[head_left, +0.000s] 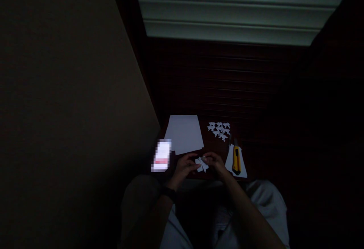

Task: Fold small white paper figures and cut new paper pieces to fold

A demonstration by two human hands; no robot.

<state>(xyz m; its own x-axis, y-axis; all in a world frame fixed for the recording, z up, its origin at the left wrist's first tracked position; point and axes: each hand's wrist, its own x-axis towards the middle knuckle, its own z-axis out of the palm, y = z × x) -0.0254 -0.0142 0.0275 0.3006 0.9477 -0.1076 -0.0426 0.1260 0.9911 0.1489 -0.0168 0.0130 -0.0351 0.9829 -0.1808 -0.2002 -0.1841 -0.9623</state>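
In the dim head view both my hands meet over a small dark table [212, 146]. My left hand [184, 165] and my right hand [216, 162] are closed on a small folded white paper piece [201, 164] held between them, fingers pinching its edges. A dark watch sits on my left wrist. A stack of white paper sheets [184, 133] lies just beyond my left hand.
Several small folded white paper shapes [218, 130] lie in a cluster at the table's far right. A yellow utility knife [236, 159] rests on a white paper scrap to the right of my right hand. A blurred bright rectangle [162, 155] sits at the left. A wall fills the left.
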